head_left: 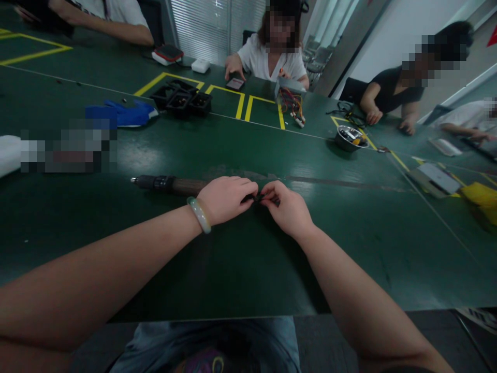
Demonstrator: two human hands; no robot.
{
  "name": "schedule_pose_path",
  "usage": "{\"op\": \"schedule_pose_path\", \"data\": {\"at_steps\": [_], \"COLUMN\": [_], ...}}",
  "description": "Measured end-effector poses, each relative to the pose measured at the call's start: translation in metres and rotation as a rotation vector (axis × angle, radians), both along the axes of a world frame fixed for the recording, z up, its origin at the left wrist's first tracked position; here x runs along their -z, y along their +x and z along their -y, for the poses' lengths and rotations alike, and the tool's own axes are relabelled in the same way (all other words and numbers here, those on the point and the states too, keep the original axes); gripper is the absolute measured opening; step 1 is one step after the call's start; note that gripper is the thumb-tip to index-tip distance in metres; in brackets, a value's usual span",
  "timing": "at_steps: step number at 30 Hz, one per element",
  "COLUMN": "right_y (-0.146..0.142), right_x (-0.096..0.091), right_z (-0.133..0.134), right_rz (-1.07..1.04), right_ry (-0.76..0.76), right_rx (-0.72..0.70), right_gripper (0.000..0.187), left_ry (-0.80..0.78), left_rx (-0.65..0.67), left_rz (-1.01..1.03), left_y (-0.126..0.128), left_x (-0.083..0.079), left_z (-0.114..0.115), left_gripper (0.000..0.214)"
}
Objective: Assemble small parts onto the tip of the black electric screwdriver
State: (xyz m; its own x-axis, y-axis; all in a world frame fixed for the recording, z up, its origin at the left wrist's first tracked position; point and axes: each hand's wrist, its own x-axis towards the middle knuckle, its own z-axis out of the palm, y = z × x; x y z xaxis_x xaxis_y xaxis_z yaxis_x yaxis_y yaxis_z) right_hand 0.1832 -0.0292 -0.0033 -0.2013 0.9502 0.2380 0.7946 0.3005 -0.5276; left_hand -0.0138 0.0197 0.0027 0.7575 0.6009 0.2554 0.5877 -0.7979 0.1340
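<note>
Just in front of the electric screwdriver, both hands meet low over the matte green table. The left hand and right hand are curled nearly closed, fingertips pinching one small dark part between them, too tiny to identify. A smooth pale bangle rings the left wrist. The screwdriver, a dark ribbed cylinder, lies flat, probably for easy reach. Well beyond it sit limp blue gloves, square black trays and, far right, a shiny metal bowl.
</note>
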Motion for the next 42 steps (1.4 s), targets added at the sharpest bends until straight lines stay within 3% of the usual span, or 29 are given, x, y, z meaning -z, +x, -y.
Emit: {"op": "schedule_pose_path", "data": {"at_steps": [10,20,29,42], "right_y": [-0.002,0.002,-0.001,-0.003], "right_x": [0.009,-0.006,-0.008,0.000], "right_z": [-0.001,0.001,0.004,0.003], "right_rz": [-0.197,0.214,0.241,-0.059], "right_ry": [-0.008,0.096,0.135,0.003], "right_rx": [0.058,-0.032,-0.079,0.051], "right_gripper": [0.013,0.012,0.010,0.011], "left_ry": [-0.009,-0.016,-0.019,0.077], "left_rx": [0.027,0.023,0.049,0.020], "left_rz": [0.024,0.011,0.000,-0.024], "left_y": [0.001,0.000,0.000,0.006], "left_x": [0.003,0.003,0.004,0.003], "left_z": [-0.003,-0.003,-0.004,0.002], "left_gripper": [0.014,0.017,0.015,0.017]}}
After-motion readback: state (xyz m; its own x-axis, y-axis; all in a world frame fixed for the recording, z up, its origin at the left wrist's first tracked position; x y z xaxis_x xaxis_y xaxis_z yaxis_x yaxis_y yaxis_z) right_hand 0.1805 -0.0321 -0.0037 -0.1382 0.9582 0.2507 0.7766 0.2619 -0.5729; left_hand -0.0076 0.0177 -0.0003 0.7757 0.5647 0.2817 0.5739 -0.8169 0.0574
